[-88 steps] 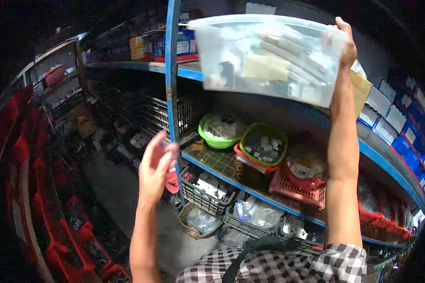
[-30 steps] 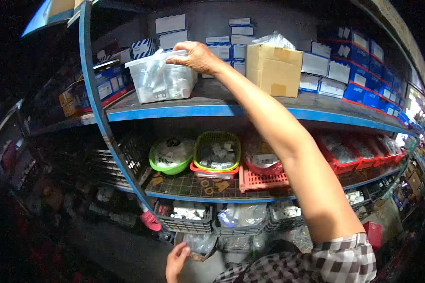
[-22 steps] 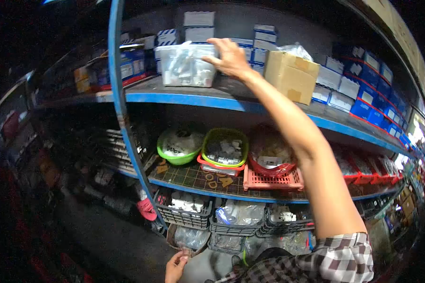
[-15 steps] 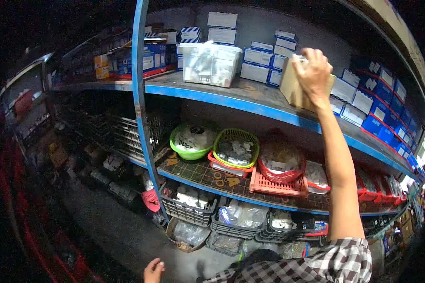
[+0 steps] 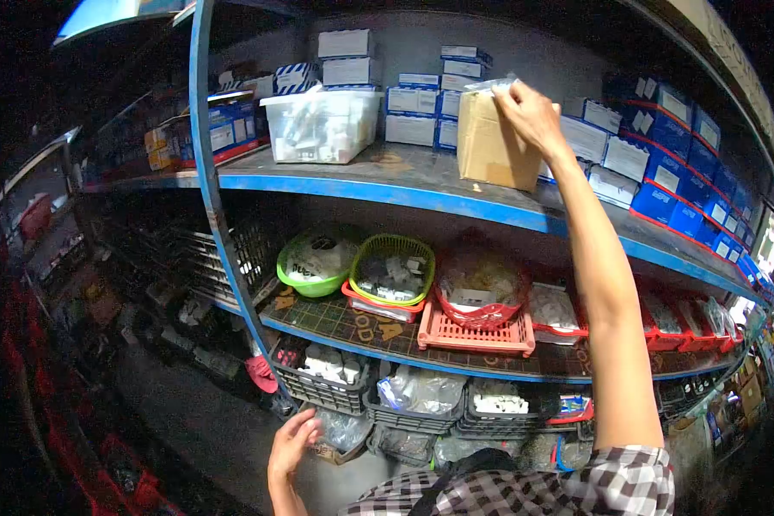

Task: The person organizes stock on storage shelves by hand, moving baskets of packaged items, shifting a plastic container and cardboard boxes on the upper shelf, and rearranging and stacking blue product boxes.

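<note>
Closest in, our left hand (image 5: 291, 445) hangs low, loosely curled with nothing in it. Our right hand (image 5: 531, 120) was on the clear bin (image 5: 322, 133) about a second ago; now it's at the top of the cardboard box (image 5: 490, 153). Some fingertips are hidden, so we can't tell if we've got a proper hold or are just touching. So yeah, bin's let go, box is what we're on. It stands on the upper shelf (image 5: 417, 172), near the front edge, right of the bin. Dark worn board, scuffed blue edging, red crate (image 5: 480, 341) one level down. Behind, blue-and-white boxes (image 5: 411, 113) stack near a grey wall (image 5: 413, 33); the far left of the room is murky.
</note>
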The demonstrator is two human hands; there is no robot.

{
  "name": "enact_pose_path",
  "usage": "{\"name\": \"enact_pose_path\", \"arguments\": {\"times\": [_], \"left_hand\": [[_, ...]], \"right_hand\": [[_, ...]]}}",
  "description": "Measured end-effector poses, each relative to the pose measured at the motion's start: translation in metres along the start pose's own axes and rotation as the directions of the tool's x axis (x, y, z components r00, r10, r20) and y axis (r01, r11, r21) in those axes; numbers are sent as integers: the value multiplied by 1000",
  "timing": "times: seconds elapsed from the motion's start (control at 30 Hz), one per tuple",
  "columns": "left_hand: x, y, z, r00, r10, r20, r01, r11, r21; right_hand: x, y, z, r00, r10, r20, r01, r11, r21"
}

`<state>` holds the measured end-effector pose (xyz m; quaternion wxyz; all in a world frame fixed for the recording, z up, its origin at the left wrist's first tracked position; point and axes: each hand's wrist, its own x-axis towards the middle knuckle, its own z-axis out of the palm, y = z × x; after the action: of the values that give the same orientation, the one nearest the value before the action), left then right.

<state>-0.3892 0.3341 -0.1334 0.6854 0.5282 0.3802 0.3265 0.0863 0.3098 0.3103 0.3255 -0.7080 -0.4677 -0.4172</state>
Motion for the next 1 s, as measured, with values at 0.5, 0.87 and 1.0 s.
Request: {"name": "enact_pose_path", "arguments": {"times": [0.5, 0.87, 1.0], "left_hand": [[57, 168, 158, 694, 470, 546, -204, 855, -477], [34, 241, 217, 569, 686, 453, 284, 354, -891], [34, 276, 246, 603, 779, 169, -286, 409, -867]], "right_hand": [[-44, -19, -102, 907, 367, -209, 15, 467, 884], [-31, -26, -89, 981, 102, -166, 93, 506, 858], [-15, -4, -97, 979, 88, -183, 134, 398, 907]]}}
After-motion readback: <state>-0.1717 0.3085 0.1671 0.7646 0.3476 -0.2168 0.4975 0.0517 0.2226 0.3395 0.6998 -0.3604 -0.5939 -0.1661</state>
